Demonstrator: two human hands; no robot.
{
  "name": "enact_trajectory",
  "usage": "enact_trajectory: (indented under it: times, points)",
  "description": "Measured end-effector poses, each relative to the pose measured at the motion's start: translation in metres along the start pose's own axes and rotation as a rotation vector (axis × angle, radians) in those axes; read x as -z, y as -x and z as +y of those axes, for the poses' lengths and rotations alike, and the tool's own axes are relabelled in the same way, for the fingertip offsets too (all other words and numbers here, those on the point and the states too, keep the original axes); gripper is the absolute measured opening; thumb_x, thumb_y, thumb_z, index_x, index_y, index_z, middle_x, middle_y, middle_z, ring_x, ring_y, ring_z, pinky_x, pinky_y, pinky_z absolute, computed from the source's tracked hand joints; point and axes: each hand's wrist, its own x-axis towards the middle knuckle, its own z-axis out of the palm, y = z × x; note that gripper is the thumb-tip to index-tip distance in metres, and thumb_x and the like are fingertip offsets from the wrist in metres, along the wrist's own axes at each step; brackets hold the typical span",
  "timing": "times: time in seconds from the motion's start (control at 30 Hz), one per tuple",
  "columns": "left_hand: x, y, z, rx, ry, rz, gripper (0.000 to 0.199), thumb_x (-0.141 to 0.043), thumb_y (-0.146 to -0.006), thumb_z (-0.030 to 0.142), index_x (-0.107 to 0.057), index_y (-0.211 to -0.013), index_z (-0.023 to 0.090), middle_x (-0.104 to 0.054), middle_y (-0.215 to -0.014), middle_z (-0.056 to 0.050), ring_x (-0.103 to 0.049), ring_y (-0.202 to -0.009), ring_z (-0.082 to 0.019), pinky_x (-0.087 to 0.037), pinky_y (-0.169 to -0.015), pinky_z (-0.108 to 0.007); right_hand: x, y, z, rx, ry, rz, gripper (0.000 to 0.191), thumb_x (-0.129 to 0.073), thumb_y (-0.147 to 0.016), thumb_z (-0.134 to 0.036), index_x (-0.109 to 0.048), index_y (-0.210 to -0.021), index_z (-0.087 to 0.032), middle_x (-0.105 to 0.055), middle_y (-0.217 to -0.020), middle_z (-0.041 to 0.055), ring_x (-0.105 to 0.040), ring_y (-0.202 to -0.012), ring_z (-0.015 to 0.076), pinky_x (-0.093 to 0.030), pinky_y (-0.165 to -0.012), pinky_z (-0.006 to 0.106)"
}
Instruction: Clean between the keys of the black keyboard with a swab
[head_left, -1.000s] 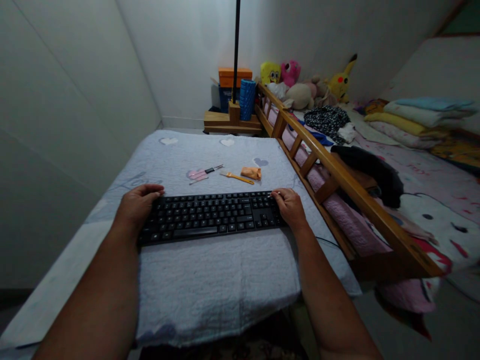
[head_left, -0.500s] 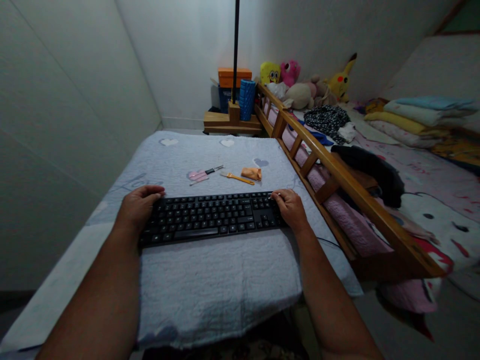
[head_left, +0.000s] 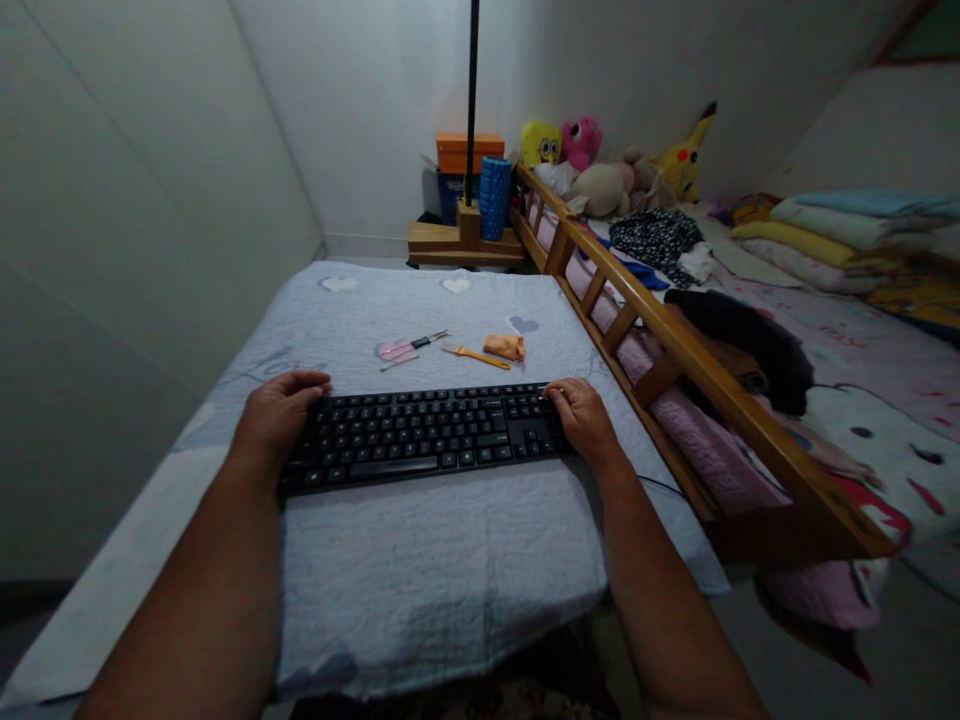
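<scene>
Black keyboard across the middle of the cloth-covered worktop, keys upward, spacebar side nearest the wearer. No telling from this angle: flat down, or raised a touch at either end.

Left grip curled round the left end, thumb and fingers drawn close together at the far corner. Right grip at the right end, by the number-pad edge, thumb brought in against a bent finger. Tiny pale speck at those fingertips; too small to make out. Both grips well short of spread, both touching the plastic; with undersides out of sight, not possible to tell how firmly closed on it.

Handling, judged by eye: likely light for its length, stiff in the shell, perhaps a little flexible mid-span if held by one end only. Smooth casing, possibly slick; keys easy to press by accident. Best taken by both short ends, thumbs on the bare rim, fingers beneath, clear of the keys. Mind the cord at the right, probably the keyboard's own; could drag to that side.

Beyond the far edge: pink-and-black tool, thin stick, yellow-handled brush, small orange-brown bundle. Off right, wooden bed rail.
</scene>
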Motion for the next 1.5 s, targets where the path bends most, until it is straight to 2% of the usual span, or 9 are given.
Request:
enact_trajectory:
  times: [0.4, 0.8, 1.03, 1.23, 1.5]
  points:
    - [0.000, 0.002, 0.001, 0.009, 0.015, 0.002, 0.028, -0.068, -0.061, 0.026, -0.073, -0.088, 0.019, -0.072, -0.087, -0.003, -0.060, -0.080, -0.020, -0.047, -0.089, -0.034, 0.005, 0.004, -0.004, -0.042, -0.029, -0.038, 0.027, -0.043, -0.095, -0.029, -0.059, -0.074, -0.023, -0.067, -0.080, 0.0059, -0.060, -0.084, 0.0229, -0.041, -0.080, 0.035]
    - [0.001, -0.001, -0.002, -0.043, -0.007, 0.009, 0.028, -0.067, -0.060, 0.028, -0.073, -0.086, 0.019, -0.072, -0.087, -0.004, -0.061, -0.084, -0.021, -0.047, -0.086, -0.033, 0.001, 0.001, -0.003, 0.011, -0.029, 0.014, 0.025, -0.046, -0.096, -0.029, -0.065, -0.082, -0.023, -0.072, -0.090, 0.0081, -0.061, -0.091, 0.0250, -0.043, -0.087, 0.037]
    - [0.000, -0.006, -0.009, -0.013, 0.027, -0.009, 0.030, -0.068, -0.062, 0.025, -0.074, -0.091, 0.019, -0.071, -0.083, -0.003, -0.062, -0.078, -0.020, -0.049, -0.084, -0.034, 0.005, 0.003, -0.006, -0.030, -0.040, -0.004, 0.026, -0.046, -0.093, -0.029, -0.061, -0.073, -0.023, -0.068, -0.079, 0.0054, -0.061, -0.083, 0.0227, -0.042, -0.079, 0.035]
    - [0.000, -0.002, -0.004, -0.015, 0.004, 0.014, 0.027, -0.069, -0.063, 0.025, -0.074, -0.089, 0.019, -0.071, -0.084, -0.002, -0.061, -0.079, -0.019, -0.048, -0.086, -0.033, 0.008, 0.004, -0.009, -0.055, -0.082, -0.030, 0.026, -0.047, -0.092, -0.028, -0.059, -0.068, -0.023, -0.065, -0.073, 0.0037, -0.061, -0.077, 0.0210, -0.042, -0.075, 0.033]
    - [0.001, -0.002, -0.004, -0.016, 0.009, 0.002, 0.026, -0.070, -0.063, 0.024, -0.074, -0.088, 0.018, -0.071, -0.082, -0.003, -0.062, -0.079, -0.020, -0.048, -0.083, -0.032, 0.007, 0.005, -0.006, -0.061, -0.023, 0.161, 0.025, -0.046, -0.095, -0.031, -0.064, -0.080, -0.024, -0.071, -0.086, 0.0069, -0.061, -0.090, 0.0249, -0.044, -0.085, 0.038]
